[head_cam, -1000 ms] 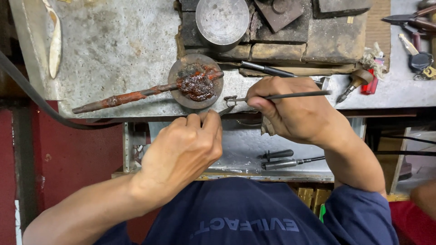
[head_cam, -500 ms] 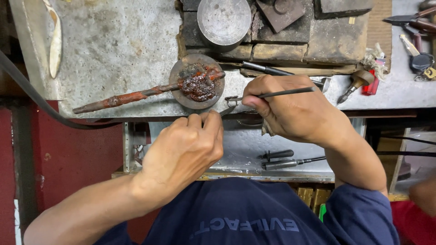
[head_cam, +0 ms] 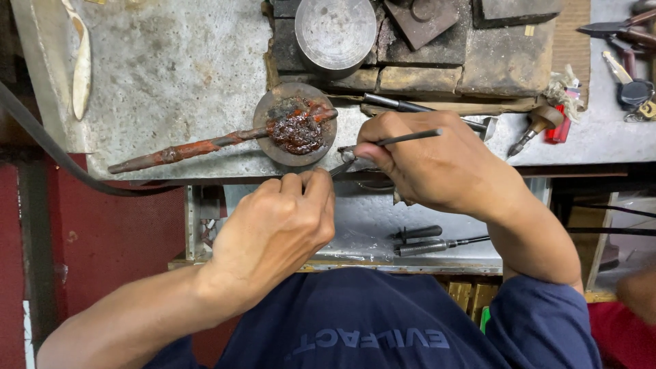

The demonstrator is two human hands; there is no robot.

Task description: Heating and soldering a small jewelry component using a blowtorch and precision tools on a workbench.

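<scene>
My right hand [head_cam: 437,164] grips a thin dark metal tool [head_cam: 403,139] like a pencil, its tip pointing left at the bench edge. My left hand [head_cam: 277,229] is curled into a fist just below that edge, fingertips pinched near a small metal piece [head_cam: 344,166]; what it holds is hidden. Just above both hands lies a round metal dish [head_cam: 295,124] with a dark red, crusted lump in it, on a long rust-coloured stick [head_cam: 178,153] that runs out to the left.
A grey worn bench top [head_cam: 171,68] carries a round metal bowl [head_cam: 335,31], dark bricks [head_cam: 471,61], pliers and keys [head_cam: 625,55] at right. A lower tray [head_cam: 372,219] holds two dark-handled tools [head_cam: 427,240]. A black hose [head_cam: 61,160] crosses left.
The view has shifted slightly. My right hand has tilted the thin tool a little; both hands stay at the bench edge.
</scene>
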